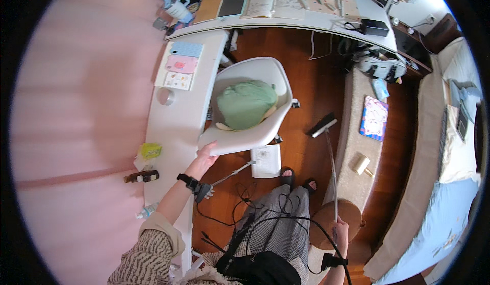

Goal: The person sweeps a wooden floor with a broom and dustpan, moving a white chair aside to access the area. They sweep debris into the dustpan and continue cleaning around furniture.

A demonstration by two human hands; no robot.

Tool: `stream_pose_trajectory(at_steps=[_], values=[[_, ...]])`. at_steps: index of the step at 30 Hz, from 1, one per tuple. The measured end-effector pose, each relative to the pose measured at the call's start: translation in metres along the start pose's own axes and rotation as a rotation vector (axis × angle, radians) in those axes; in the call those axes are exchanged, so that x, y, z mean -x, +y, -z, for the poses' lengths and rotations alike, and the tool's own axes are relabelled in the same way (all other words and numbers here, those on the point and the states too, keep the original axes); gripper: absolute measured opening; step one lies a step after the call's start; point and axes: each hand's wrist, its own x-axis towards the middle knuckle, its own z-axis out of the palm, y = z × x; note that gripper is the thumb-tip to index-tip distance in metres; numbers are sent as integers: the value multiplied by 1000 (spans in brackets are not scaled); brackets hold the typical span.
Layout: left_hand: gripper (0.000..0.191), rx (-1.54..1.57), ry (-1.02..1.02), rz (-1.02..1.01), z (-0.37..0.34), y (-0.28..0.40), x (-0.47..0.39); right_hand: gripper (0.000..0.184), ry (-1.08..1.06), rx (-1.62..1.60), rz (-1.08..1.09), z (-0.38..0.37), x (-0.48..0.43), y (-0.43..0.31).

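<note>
My left hand [207, 158] grips the near rim of a white shell chair [264, 135] on casters. A green cushion [245, 104] lies in its seat. My right hand [340, 231] is closed around the thin metal handle of a broom [334, 166]. The black-bristled broom head [322, 125] is at the wooden floor, right of the chair. A white dustpan [266, 167] sits on the floor in front of my feet, with some debris in it. Its long handle slants towards my left wrist; what supports the upper end is hidden.
A white side desk [176, 120] runs along the left, below a pink curtain [84, 93]. Ahead stands a desk [325, 22] with an open book. On the right are a beige bench [350, 131], a round brown stool [321, 227] and a bed [432, 223]. Black cables [245, 200] hang before me.
</note>
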Motion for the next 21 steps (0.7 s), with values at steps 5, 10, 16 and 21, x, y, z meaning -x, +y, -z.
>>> stream_pose_trajectory(at_steps=[5, 10, 16, 21], values=[[39, -91, 125, -18, -19, -13, 10, 37, 59, 54, 45, -5, -2, 27], [51, -81, 280, -67, -55, -32, 29, 37, 100, 76, 13, 2, 2, 33], [70, 6, 295, -105, -96, -61, 66, 35, 61, 104, 12, 17, 4, 18], [71, 12, 355, -117, -129, -70, 74, 29, 70, 85, -11, 21, 1, 17]])
